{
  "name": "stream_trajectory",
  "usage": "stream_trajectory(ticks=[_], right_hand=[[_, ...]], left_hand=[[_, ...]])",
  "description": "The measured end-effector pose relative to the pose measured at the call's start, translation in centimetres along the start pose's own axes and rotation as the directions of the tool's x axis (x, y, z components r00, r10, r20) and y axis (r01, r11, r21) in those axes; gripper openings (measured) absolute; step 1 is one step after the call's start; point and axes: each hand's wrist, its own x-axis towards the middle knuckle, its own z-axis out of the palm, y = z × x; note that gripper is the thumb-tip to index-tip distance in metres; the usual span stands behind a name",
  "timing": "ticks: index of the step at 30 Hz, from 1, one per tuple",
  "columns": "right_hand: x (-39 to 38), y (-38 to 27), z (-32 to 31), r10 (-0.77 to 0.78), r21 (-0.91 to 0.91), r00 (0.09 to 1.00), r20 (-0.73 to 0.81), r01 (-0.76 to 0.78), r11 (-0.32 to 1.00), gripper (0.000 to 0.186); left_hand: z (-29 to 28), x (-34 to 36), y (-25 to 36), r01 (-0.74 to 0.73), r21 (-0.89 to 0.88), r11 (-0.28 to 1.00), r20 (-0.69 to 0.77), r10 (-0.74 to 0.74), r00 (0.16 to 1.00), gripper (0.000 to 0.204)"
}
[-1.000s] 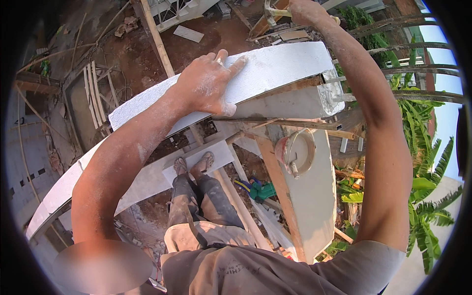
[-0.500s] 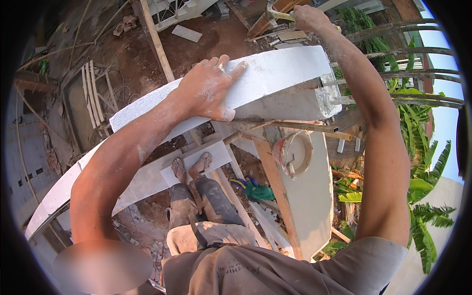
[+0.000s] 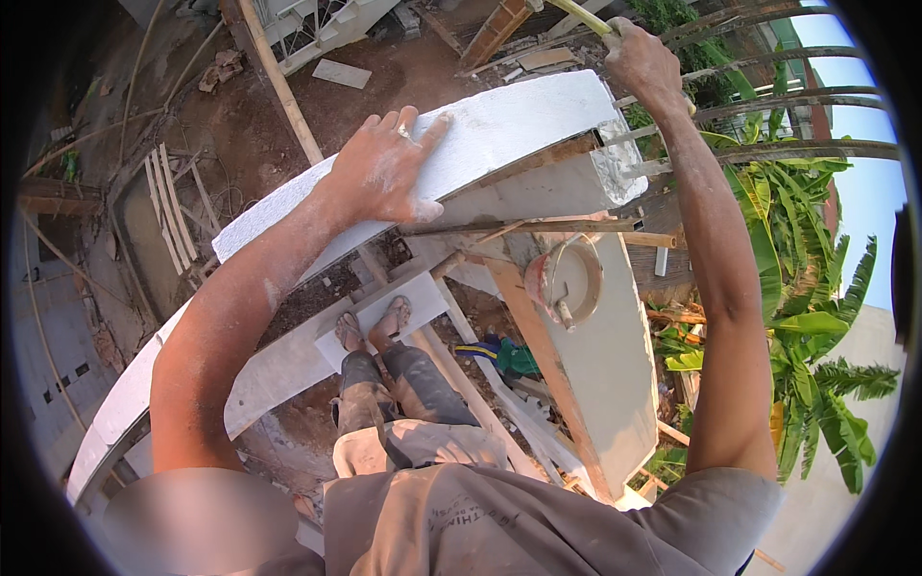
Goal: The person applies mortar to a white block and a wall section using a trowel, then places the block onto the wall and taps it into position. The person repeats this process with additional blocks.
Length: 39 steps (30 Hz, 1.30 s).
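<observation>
A long white lightweight concrete block [image 3: 519, 120] lies across the top of a wall. My left hand [image 3: 384, 173] rests on it with the fingers spread, the thumb reaching to the near edge. White dust coats this hand. Up at the far right, my right hand [image 3: 645, 67] is raised and closed around the yellowish handle of a hammer [image 3: 574, 12]. The hammer's head lies outside the picture. Below the block's right part, grey mortar [image 3: 624, 168] shows at the wall's rough end.
My feet stand on a pale board [image 3: 423, 302] across timbers. A mortar-stained bucket [image 3: 540, 278] with a tool inside sits on a grey slab [image 3: 619, 384] to the right. Bars [image 3: 768, 101] and banana plants [image 3: 816, 322] are at the right. A bamboo pole [image 3: 279, 82] leans beyond the block.
My right hand has moved slightly right and down in the picture, and the hammer's head has gone out of sight. My left hand still lies on the block. The whole view has shifted slightly.
</observation>
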Motion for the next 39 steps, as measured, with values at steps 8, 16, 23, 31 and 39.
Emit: stream_trajectory(ticks=[8, 16, 23, 31, 39], right_hand=[[-24.6, -5.0, 9.0, 0.562, 0.989, 0.815, 0.139, -0.082, -0.125, 0.025], [-26.3, -10.5, 21.3, 0.797, 0.884, 0.435, 0.419, 0.003, -0.467, 0.031], [-22.7, -10.1, 25.7, 0.823, 0.863, 0.364, 0.436, 0.088, -0.497, 0.042], [-19.2, -10.8, 25.0, 0.661, 0.746, 0.475, 0.581, 0.016, -0.666, 0.036], [-20.1, -11.0, 24.9, 0.839, 0.887, 0.333, 0.431, 0.016, -0.462, 0.038]], left_hand=[[0.8, 11.7, 4.1, 0.139, -0.106, 0.985, 0.072, -0.132, 0.989, 0.129], [5.7, 26.5, 9.8, 0.199, 0.034, 0.980, 0.022, -0.199, 0.980, 0.130], [6.8, 26.5, 9.7, 0.102, 0.227, 0.969, -0.080, -0.086, 0.993, 0.114], [6.3, 26.8, 9.6, 0.049, 0.178, 0.983, -0.093, -0.032, 0.995, 0.113], [7.0, 26.4, 9.5, 0.073, 0.142, 0.987, -0.108, -0.058, 0.992, 0.111]])
